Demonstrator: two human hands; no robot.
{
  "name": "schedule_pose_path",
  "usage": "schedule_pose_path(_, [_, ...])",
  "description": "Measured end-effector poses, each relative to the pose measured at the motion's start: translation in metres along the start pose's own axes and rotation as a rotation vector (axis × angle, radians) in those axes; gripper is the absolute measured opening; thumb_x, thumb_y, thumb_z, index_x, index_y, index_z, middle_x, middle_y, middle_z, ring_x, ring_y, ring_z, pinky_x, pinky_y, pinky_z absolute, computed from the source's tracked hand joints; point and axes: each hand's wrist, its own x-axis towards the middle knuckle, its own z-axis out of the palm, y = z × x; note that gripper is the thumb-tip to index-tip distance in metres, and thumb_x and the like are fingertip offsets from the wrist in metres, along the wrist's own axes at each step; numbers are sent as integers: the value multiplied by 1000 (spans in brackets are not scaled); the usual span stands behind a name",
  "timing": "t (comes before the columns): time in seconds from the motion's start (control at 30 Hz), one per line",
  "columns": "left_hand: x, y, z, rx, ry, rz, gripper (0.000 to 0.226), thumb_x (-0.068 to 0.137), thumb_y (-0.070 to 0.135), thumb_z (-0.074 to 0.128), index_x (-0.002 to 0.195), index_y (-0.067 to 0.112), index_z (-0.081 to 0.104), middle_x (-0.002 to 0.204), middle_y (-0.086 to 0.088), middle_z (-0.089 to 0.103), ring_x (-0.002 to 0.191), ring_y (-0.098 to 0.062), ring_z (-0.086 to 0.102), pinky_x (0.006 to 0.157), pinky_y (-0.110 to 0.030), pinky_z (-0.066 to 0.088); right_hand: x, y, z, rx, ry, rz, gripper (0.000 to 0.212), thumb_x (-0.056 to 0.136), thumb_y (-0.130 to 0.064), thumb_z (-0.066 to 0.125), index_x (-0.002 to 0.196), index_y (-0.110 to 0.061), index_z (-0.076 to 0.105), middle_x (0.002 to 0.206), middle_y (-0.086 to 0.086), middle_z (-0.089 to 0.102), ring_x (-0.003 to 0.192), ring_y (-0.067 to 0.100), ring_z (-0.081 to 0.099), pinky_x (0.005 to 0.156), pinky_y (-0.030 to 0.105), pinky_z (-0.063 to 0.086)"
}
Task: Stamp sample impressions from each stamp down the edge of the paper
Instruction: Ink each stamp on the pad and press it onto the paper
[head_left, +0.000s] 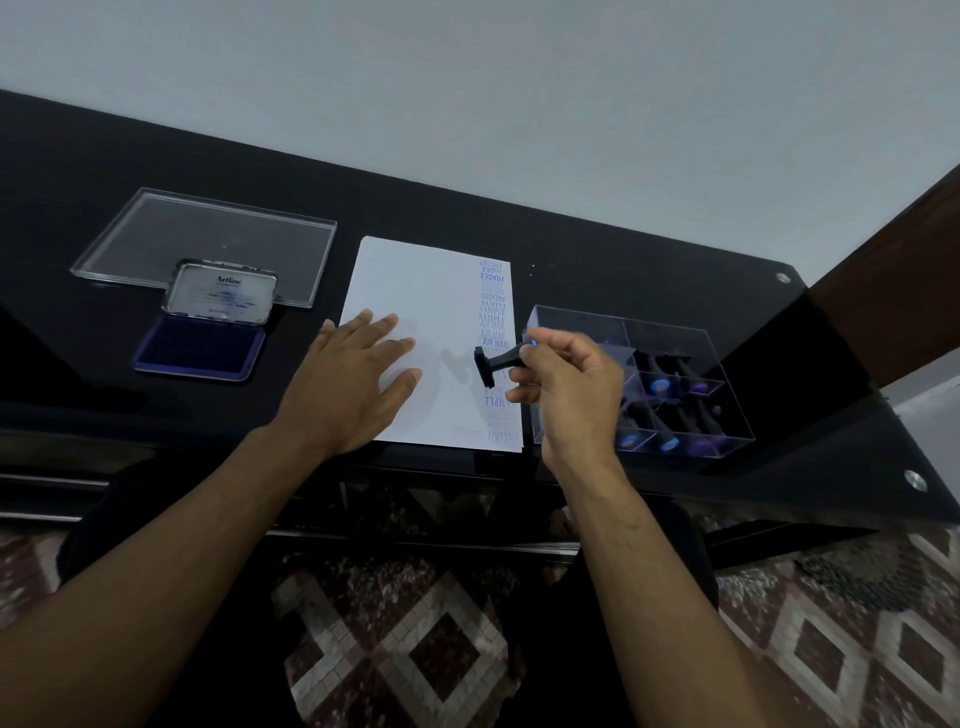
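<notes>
A white sheet of paper (431, 312) lies on the black table (623, 260), with a column of blue stamped words down its right edge. My left hand (353, 384) rests flat on the paper's left part, fingers spread. My right hand (571, 384) pinches the handle of a black stamp (491, 366), held on its side just above the paper's right edge, its face turned left. A clear divided box (675, 332) to the right of the paper holds several more stamps. An open blue ink pad (200, 345) sits left of the paper.
A clear acrylic lid (208, 239) lies flat behind the ink pad at the table's left. The ink pad's metal cover (221, 293) stands open against it. The table's near edge runs just below the paper; patterned carpet (831, 649) shows underneath.
</notes>
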Motion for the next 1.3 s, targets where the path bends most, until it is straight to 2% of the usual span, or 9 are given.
schedule_pose_path(0.17, [-5,-13,-19,1,30,-58,63,96,62,33,144,26,53,159,-1,38,152,-22,25,124,-54,16,0,-1,26,-20,-69,20,15,84,2,65,93,-8,72,77,8,70,65,22,67,55,32,55])
schedule_pose_path(0.43, [-35,-66,-56,33,126,-209,56,97,55,50,142,22,53,156,-6,43,147,-26,32,120,-55,26,-10,-3,90,-92,-247,-8,17,83,-1,66,94,-12,73,82,11,72,72,26,71,58,35,58])
schedule_pose_path(0.6, [-61,-94,-72,70,179,-311,54,96,49,57,141,19,53,154,-11,43,147,-31,31,122,-56,18,-22,1,138,-167,-364,-53,17,84,-2,67,94,-15,74,80,9,71,70,25,70,59,34,59])
schedule_pose_path(0.77, [-80,-129,-80,95,177,-408,67,96,58,48,150,19,44,160,-9,35,151,-28,22,124,-52,14,-34,5,180,-271,-459,-109,20,86,-6,71,102,-17,75,85,2,72,68,17,71,61,33,61])
schedule_pose_path(0.83, [-85,-139,-84,108,173,-429,70,95,61,47,151,19,42,161,-9,34,151,-29,22,124,-52,15,-37,7,195,-335,-480,-170,23,86,-9,73,106,-20,74,87,-2,71,71,13,71,60,29,60])
schedule_pose_path(0.93, [-92,-151,-89,114,170,-447,75,93,63,49,152,18,40,161,-9,33,152,-29,21,124,-53,16,-40,7,213,-442,-502,-301,24,86,-14,74,108,-24,73,92,-9,69,77,7,69,69,31,61])
schedule_pose_path(1.03, [-99,-161,-90,125,152,-452,78,92,65,49,153,18,40,162,-8,31,153,-28,19,124,-54,15,-44,2,226,-529,-532,-412,21,87,-17,73,107,-24,74,99,-5,70,75,4,67,74,31,60])
schedule_pose_path(1.13, [-104,-170,-88,138,138,-463,82,90,73,38,152,20,41,162,-7,32,153,-27,19,124,-54,14,-48,-4,237,-609,-561,-519,23,88,-17,72,111,-20,74,106,-6,68,76,2,64,78,26,59])
schedule_pose_path(1.3, [-109,-172,-78,181,150,-469,82,90,74,24,150,23,45,161,-4,34,153,-25,18,125,-50,11,-50,-5,246,-682,-593,-537,25,89,-18,71,114,-20,73,115,-3,67,91,8,64,79,20,56])
